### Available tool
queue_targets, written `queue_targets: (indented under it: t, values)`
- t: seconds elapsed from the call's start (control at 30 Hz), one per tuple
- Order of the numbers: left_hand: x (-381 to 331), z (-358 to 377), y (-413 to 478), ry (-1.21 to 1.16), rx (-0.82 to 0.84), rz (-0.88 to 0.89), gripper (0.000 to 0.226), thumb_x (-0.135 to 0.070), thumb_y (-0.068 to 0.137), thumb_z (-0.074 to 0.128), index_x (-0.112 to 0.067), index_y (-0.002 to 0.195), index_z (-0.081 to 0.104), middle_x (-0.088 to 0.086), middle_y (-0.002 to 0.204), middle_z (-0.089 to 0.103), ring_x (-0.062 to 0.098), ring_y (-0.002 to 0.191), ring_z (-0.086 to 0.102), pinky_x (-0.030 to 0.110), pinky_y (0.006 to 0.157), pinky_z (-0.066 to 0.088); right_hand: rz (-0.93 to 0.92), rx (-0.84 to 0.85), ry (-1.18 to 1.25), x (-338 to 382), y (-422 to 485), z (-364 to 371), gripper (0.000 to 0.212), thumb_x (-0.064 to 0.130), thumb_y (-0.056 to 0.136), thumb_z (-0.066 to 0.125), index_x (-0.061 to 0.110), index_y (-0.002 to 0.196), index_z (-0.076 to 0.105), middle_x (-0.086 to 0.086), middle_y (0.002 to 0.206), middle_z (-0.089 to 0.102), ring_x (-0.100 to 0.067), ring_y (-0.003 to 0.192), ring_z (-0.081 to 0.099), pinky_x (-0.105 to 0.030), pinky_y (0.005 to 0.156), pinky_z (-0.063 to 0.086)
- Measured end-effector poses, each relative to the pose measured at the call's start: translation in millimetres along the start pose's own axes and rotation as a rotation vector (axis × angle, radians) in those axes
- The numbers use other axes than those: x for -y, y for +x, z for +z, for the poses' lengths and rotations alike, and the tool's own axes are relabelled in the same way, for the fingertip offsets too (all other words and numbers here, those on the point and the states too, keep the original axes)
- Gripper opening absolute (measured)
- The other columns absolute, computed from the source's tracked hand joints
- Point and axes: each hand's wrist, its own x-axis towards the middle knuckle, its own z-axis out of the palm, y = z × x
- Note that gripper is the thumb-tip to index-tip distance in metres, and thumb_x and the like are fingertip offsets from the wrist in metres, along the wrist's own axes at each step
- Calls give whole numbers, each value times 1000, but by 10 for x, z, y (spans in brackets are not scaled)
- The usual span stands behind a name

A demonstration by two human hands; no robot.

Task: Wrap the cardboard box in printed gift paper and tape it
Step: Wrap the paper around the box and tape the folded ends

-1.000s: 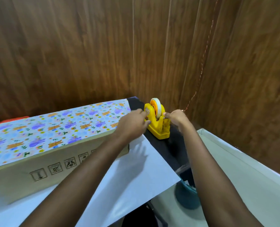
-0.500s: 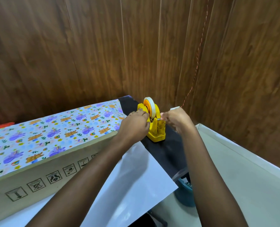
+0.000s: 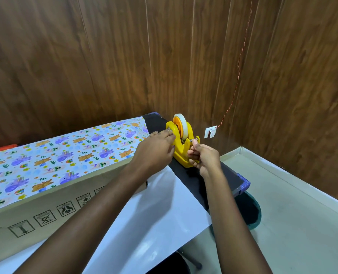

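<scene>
A long cardboard box (image 3: 51, 202) lies on the table with printed gift paper (image 3: 61, 153) folded over its top; the paper's white underside (image 3: 154, 210) spreads toward me. A yellow tape dispenser (image 3: 182, 149) with a white tape roll (image 3: 181, 123) stands at the table's far right. My left hand (image 3: 154, 151) rests against the dispenser's left side, fingers bent onto it. My right hand (image 3: 203, 157) is at the cutter end, thumb and fingers pinching the tape end, which is too thin to see clearly.
The black table top (image 3: 223, 175) ends just right of the dispenser. Wood-panelled walls close the corner behind. A white wall socket (image 3: 210, 132) with a red wire sits low on the wall. A dark round bin (image 3: 247, 212) stands on the floor below the table edge.
My right hand has drawn back from the dispenser's far side toward me and now sits lower at the cutter end. My left hand stays on the dispenser. The view has shifted a little.
</scene>
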Motion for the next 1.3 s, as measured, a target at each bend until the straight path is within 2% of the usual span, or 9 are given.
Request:
queue_targets:
  t: [0.17, 0.3, 0.43, 0.57, 0.7, 0.8, 0.97, 1.2, 1.3]
  values:
    - [160, -123, -115, -9, 11, -72, 44, -28, 101, 32, -21, 144, 34, -7, 153, 26, 11, 140, 22, 28, 105, 28, 110, 35, 207, -166, -84, -33, 23, 21, 93, 57, 9, 74, 58, -5, 64, 65, -17, 67, 62, -28, 56, 48]
    - [488, -223, -237, -61, 75, -173, 46, -32, 100, 33, -21, 145, 33, -8, 155, 23, 15, 141, 23, 32, 105, 29, 69, 114, 274, -194, -110, -142, 22, 21, 93, 56, 11, 74, 58, 0, 57, 66, -17, 69, 63, -29, 59, 48]
    - [1094, -284, -355, -24, 191, -387, 53, -37, 101, 30, -14, 148, 23, 3, 158, 9, 20, 145, 8, 41, 114, 16, 3, 230, 119, -65, -235, -70, 19, 18, 92, 58, 11, 75, 59, 3, 55, 65, -14, 63, 61, -26, 57, 49]
    - [1497, -180, -485, 54, 425, -644, 58, -45, 100, 22, -22, 151, 6, 5, 158, -11, 29, 144, -10, 55, 113, 2, -62, 396, -29, 43, -480, 146, 18, 12, 92, 56, 9, 75, 60, 1, 57, 64, -13, 61, 62, -22, 54, 51]
    - [1365, -146, -545, -4, 423, -572, 59, -47, 99, 17, -23, 151, 2, 3, 157, -15, 25, 144, -15, 52, 113, -4, -190, 558, -210, 111, -748, 468, 18, 9, 92, 56, 8, 75, 60, -5, 68, 61, -14, 62, 60, -18, 52, 49]
    - [1204, -155, -545, -4, 431, -442, 58, -44, 100, 17, -19, 151, 3, 4, 157, -14, 24, 144, -13, 49, 115, -3, -242, 607, -339, 153, -882, 746, 23, 4, 91, 57, 7, 68, 57, -7, 64, 56, -9, 51, 54, -15, 47, 46]
    - [1077, -226, -695, -82, 470, -269, 62, -44, 100, 19, -14, 150, -3, 1, 157, -13, 17, 144, -12, 41, 116, -5, -208, 576, -505, 143, -976, 1043, 29, -3, 91, 55, 5, 63, 50, -4, 48, 49, -1, 29, 43, -13, 36, 39]
    - [1035, -228, -860, -22, 464, -149, 71, -44, 98, 34, -14, 149, -5, -1, 157, -14, 13, 144, -13, 38, 117, -4, -165, 498, -667, 213, -1065, 1157, 34, 0, 95, 47, 8, 62, 48, -7, 55, 48, -9, 41, 43, -9, 31, 33]
    - [1049, -213, -869, -3, 446, -140, 67, -40, 100, 31, -14, 149, -5, -1, 157, -14, 13, 144, -13, 39, 117, -3, -131, 513, -706, 269, -1121, 1184, 33, 2, 96, 47, 7, 64, 47, -6, 53, 46, -2, 29, 43, -8, 30, 32]
